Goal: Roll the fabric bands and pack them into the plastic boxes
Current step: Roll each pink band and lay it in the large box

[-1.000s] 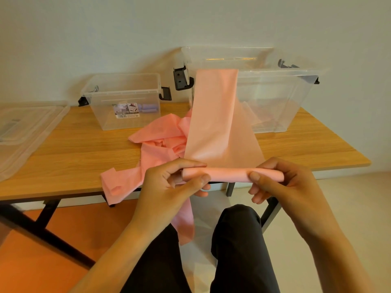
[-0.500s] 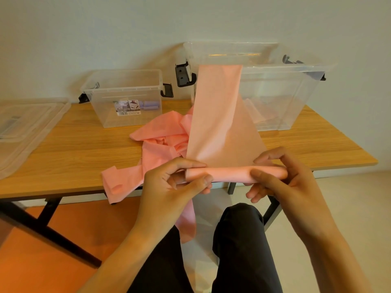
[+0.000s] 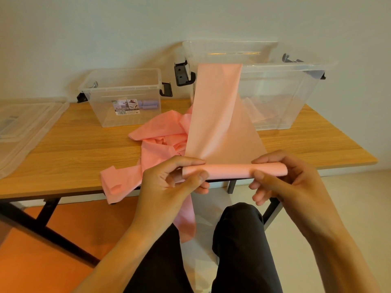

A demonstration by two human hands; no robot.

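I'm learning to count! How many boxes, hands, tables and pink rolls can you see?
Boxes: 2, the small box and the big box
Hands: 2, the left hand and the right hand
Tables: 1, the table
Pink rolls: 1, the pink roll held by both hands
Total: 6

The salmon-pink fabric band [image 3: 218, 123] is plain, the same pink as the crumpled heap of fabric bands [image 3: 160, 142] at mid-bench. The wooden bench [image 3: 74, 142] is honey-toned with fine grain, on black legs. The small clear plastic box [image 3: 105, 115] and large clear plastic box [image 3: 296, 98] at its far edge carry black latches — lilac rolls [image 3: 149, 104] show through the small one. Below — black trousers [image 3: 239, 240], orange floor [image 3: 31, 261].
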